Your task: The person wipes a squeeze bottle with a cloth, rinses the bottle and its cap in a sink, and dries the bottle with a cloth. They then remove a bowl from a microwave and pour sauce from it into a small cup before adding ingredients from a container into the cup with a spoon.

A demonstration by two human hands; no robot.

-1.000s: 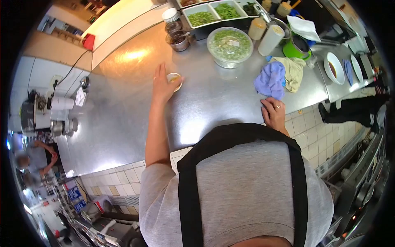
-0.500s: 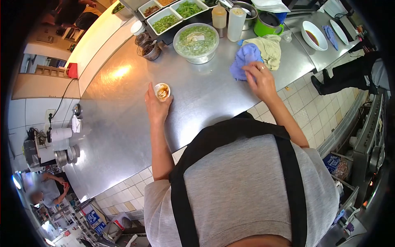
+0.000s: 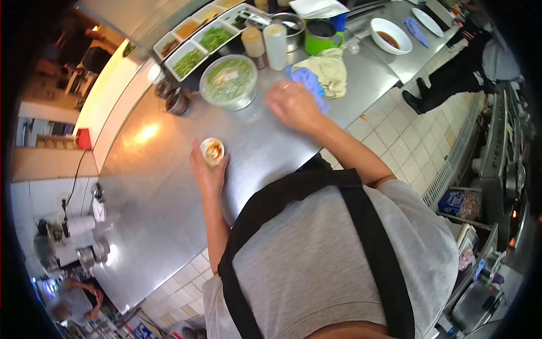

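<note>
My left hand point(image 3: 209, 176) is wrapped round a small white cup point(image 3: 221, 156) on the steel counter. Brown sauce with paler bits shows inside the cup. Over the counter, my right hand point(image 3: 296, 110) is blurred, its fingers bent inward; whether they hold anything cannot be made out. Just behind that hand lies a blue cloth point(image 3: 309, 83), partly covered by my wrist, with a pale yellow cloth point(image 3: 330, 72) beside it. Left of the hand stands a clear tub point(image 3: 228, 82) of chopped greens under a see-through lid.
White trays of chopped greens point(image 3: 189, 63) line the counter's back. Squeeze bottles point(image 3: 275, 48), a green pot point(image 3: 322, 39) and a white bowl of dark liquid point(image 3: 390, 37) stand to the right. Dark jars point(image 3: 176, 103) are at the left. A person in black trousers point(image 3: 451, 70) stands at far right.
My right hand has moved left from the blue cloth towards the lidded tub. The view has shifted, and my left hand still holds the small cup on the counter.
</note>
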